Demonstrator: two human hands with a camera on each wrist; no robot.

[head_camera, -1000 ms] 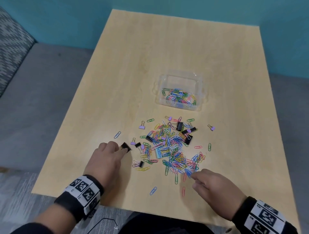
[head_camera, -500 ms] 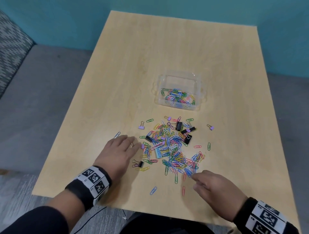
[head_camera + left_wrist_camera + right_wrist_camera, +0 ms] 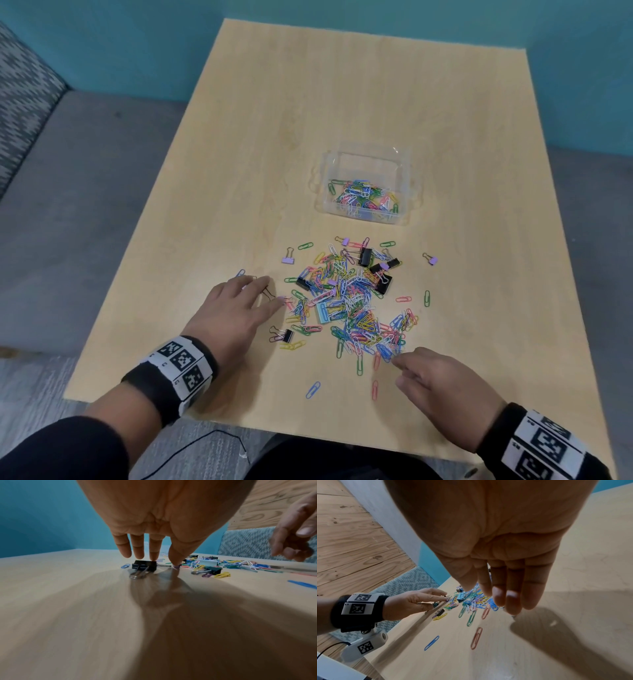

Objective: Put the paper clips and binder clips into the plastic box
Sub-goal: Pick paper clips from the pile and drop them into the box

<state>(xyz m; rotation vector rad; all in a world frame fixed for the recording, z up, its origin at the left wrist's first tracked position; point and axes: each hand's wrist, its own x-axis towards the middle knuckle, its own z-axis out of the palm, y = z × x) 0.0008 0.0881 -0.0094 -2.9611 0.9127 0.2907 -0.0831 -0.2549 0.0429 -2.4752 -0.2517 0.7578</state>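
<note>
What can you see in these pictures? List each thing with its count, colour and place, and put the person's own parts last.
table: one, light wood, under everything.
plastic box: one, clear, far side, open, some paper clips inside.
paper clips: many, mixed colours, heaped mid-table, strays around.
binder clips: several, black and lilac, in and around the heap.
black binder clip: one, under the left fingers.
sofa: one, grey, left of the table.
left hand: fingers straight, left of the heap.
right hand: fingers loosely curled, at the heap's near edge.

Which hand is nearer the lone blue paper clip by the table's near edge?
Right. The blue paper clip lies just left of the right hand; the left hand is farther, up-left, fingers over a black binder clip.
</note>
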